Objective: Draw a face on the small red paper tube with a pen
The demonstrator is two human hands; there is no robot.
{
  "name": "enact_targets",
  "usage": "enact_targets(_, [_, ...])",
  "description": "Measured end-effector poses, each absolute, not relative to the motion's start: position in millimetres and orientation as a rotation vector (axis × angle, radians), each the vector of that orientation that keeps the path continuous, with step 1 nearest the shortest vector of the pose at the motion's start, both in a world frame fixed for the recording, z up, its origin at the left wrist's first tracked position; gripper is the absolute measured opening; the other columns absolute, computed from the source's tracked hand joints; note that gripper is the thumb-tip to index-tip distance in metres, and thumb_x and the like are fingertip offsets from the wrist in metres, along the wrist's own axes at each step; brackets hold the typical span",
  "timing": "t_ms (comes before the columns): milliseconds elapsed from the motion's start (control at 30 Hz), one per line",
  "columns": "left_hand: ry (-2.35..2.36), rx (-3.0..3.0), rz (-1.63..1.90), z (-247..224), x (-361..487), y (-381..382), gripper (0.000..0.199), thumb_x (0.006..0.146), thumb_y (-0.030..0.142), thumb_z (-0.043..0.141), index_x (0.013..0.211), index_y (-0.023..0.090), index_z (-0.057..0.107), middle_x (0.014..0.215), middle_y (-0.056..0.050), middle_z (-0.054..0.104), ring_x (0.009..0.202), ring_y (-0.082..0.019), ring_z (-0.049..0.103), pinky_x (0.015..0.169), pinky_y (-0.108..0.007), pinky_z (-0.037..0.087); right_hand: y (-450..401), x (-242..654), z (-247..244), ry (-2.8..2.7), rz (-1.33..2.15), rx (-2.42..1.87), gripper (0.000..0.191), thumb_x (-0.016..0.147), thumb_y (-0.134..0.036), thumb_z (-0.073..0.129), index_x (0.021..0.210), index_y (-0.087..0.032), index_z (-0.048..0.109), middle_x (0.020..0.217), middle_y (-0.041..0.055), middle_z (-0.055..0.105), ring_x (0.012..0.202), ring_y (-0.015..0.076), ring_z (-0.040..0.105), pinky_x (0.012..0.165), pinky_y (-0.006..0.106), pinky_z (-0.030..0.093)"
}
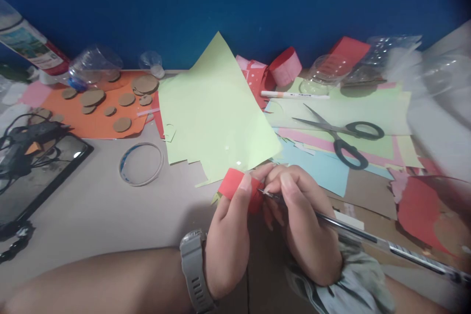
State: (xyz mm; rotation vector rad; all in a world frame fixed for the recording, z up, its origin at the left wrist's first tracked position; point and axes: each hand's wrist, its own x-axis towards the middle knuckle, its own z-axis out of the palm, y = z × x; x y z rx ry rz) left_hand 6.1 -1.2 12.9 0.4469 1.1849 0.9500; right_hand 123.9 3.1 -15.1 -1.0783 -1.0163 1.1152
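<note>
My left hand (231,230), with a grey watch at its wrist, is closed on a small piece of red paper (231,182), the thumb lying on top. A bit of yellow-green paper peeks out at its left side. Closed around a black ballpoint pen (353,232) is my right hand (300,211), and the pen's tip meets the red paper. Fingers of both hands come together there and hide part of the paper. Just beyond the hands lies a large pale green sheet (213,113) with cut edges.
Black-handled scissors (342,135) rest open on coloured paper at the right. A tape roll (122,170), a phone-like black device (51,167) with cables, and cardboard discs (122,124) on orange paper (81,127) are at the left. Plastic bottles (95,64) stand along the blue wall.
</note>
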Motion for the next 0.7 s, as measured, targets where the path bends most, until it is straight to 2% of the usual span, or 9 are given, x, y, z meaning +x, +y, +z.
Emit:
enact_targets(100, [1.215, 0.418, 0.895, 14.6, 6.6, -0.5, 0.04, 0.123, 0.047, 0.057, 0.093, 0.03, 0.077, 0.09, -0.004, 0.069, 0.094, -0.028, 0.064, 0.11, -0.049, 0.06, 1.8, 125.7, -15.5, -1.045, 1.145, -1.096, 0.044, 0.128, -0.048, 0.071, 0.09, -0.027, 0.077, 0.09, -0.0005, 0.068, 0.061, 0.0151, 0.056, 0.048, 0.029, 0.041])
enact_targets(200, [1.253, 0.397, 0.858, 14.3, 6.4, 0.3, 0.043, 0.122, 0.053, 0.057, 0.091, 0.03, 0.075, 0.09, -0.005, 0.071, 0.097, -0.031, 0.069, 0.108, -0.051, 0.062, 0.9, 127.2, -14.8, -1.065, 1.158, -1.095, 0.046, 0.129, -0.049, 0.07, 0.089, -0.026, 0.076, 0.093, 0.0005, 0.071, 0.06, 0.0143, 0.055, 0.05, 0.03, 0.042])
enact_targets(300, [1.212, 0.433, 0.913, 12.4, 5.6, -0.3, 0.037, 0.121, 0.054, 0.061, 0.1, 0.03, 0.079, 0.099, -0.006, 0.075, 0.108, -0.032, 0.072, 0.115, -0.05, 0.061, 1.0, 127.0, -13.4, -1.062, 1.154, -1.088, 0.047, 0.128, -0.049, 0.071, 0.088, -0.026, 0.076, 0.094, 0.0015, 0.073, 0.06, 0.0136, 0.055, 0.051, 0.03, 0.042])
enact_targets(400, [1.229, 0.443, 0.893, 8.6, 4.2, -3.4, 0.04, 0.12, 0.062, 0.062, 0.111, 0.03, 0.086, 0.105, -0.008, 0.08, 0.117, -0.035, 0.075, 0.118, -0.051, 0.06, 1.3, 126.0, -12.9, -1.053, 1.181, -1.083, 0.046, 0.128, -0.048, 0.071, 0.088, -0.026, 0.075, 0.094, 0.0023, 0.075, 0.059, 0.0138, 0.054, 0.05, 0.03, 0.041])
enact_targets(533, [1.303, 0.381, 0.827, 2.0, 1.7, -8.3, 0.046, 0.116, 0.071, 0.068, 0.105, 0.031, 0.087, 0.106, -0.01, 0.082, 0.113, -0.036, 0.075, 0.115, -0.051, 0.063, 1.5, 124.6, -13.7, -1.046, 1.168, -1.075, 0.046, 0.127, -0.05, 0.071, 0.088, -0.027, 0.074, 0.093, 0.0032, 0.076, 0.066, 0.0171, 0.059, 0.055, 0.031, 0.048])
enact_targets(700, [1.209, 0.373, 0.9, -2.5, 0.2, -10.7, 0.041, 0.116, 0.068, 0.072, 0.107, 0.031, 0.088, 0.105, -0.01, 0.084, 0.113, -0.036, 0.078, 0.11, -0.049, 0.068, 1.8, 122.8, -13.6, -1.016, 1.127, -1.071, 0.042, 0.125, -0.049, 0.076, 0.088, -0.028, 0.079, 0.089, 0.0035, 0.076, 0.074, 0.0211, 0.065, 0.064, 0.032, 0.055])
